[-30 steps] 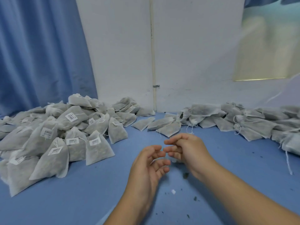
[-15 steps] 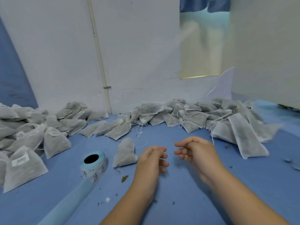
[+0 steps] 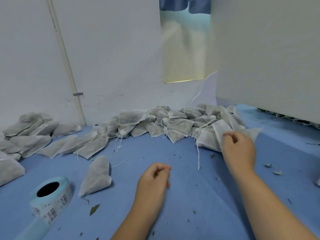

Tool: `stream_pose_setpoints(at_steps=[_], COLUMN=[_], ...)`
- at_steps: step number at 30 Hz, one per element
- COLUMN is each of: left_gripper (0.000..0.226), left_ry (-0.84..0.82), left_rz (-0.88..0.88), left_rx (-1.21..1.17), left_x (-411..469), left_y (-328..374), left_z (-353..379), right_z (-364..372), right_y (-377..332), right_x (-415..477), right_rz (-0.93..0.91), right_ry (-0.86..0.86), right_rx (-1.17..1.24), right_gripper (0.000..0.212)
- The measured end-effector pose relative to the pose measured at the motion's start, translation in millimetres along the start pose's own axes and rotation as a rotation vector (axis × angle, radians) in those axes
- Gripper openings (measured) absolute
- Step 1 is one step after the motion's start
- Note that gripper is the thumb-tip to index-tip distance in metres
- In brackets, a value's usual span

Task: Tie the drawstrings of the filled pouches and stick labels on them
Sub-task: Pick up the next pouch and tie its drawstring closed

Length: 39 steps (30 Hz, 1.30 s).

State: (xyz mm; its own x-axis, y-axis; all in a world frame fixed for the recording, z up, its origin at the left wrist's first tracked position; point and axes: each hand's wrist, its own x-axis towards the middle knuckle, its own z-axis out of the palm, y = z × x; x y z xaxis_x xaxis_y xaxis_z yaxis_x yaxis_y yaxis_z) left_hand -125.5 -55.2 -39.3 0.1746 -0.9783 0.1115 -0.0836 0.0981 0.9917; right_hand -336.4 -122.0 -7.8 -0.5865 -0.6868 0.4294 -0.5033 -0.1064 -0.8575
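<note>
Blue worktop [image 3: 190, 196], far right: right hand [image 3: 239, 149] seemingly pinches a soft, light white nonwoven drawstring pouch [image 3: 220, 129] near its mouth, the surest hold; left hand [image 3: 154, 177] curls empty.

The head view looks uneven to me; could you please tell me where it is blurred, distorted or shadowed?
Head view: the wide lens tilts and bows the wall pipe; head view: the pale opening above the pouch heap is smeared, and the print on the label roll is soft; head view: light is flat, only faint shadows by the left hand and the lone pouch, no glare.
</note>
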Motion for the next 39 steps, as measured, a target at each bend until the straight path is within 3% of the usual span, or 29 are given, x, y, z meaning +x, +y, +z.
stream_pose_setpoints(at_steps=[5,12,18,23,27,30,34,35,39], left_gripper=[0.021,0.017,0.02,0.019,0.015,0.016,0.075,0.074,0.027], left_ry=[-0.005,-0.024,0.01,0.17,0.195,0.113,-0.077,-0.11,-0.088], left_rz=[0.023,0.05,0.046,0.01,-0.011,0.01,0.067,0.062,0.013], left_rx=[0.019,0.037,0.01,-0.131,-0.271,-0.379,-0.431,-0.418,-0.332], left_x=[-1.8,-8.9,-9.3,0.2,7.4,11.1,10.1,8.4,5.6], left_y=[0.3,3.9,5.4,9.8,13.5,16.5,21.4,21.1,21.9], left_z=[1.6,0.5,1.0,-9.6,-27.0,-35.0,-34.8,-33.5,-29.6], right_z=[2.4,5.2,12.9,11.6,11.3,13.5,19.6,21.8,25.9], right_y=[14.8,15.8,-13.6,-46.7,-55.0,-50.8,-43.5,-42.2,-41.9], right_x=[6.2,5.1,-21.3,-52.1,-61.0,-64.2,-69.4,-71.3,-78.9], right_rz=[0.14,0.182,0.206,0.17,0.184,0.185,0.197,0.194,0.064], right_ry=[-0.123,-0.188,-0.347,-0.93,-1.147,-1.208,-1.246,-1.258,-1.234], right_rx=[-0.303,-0.346,0.204,0.71,0.979,0.926,0.77,0.731,0.48], right_gripper=[0.057,0.065,0.045,0.036,0.036,0.035,0.041,0.039,0.017])
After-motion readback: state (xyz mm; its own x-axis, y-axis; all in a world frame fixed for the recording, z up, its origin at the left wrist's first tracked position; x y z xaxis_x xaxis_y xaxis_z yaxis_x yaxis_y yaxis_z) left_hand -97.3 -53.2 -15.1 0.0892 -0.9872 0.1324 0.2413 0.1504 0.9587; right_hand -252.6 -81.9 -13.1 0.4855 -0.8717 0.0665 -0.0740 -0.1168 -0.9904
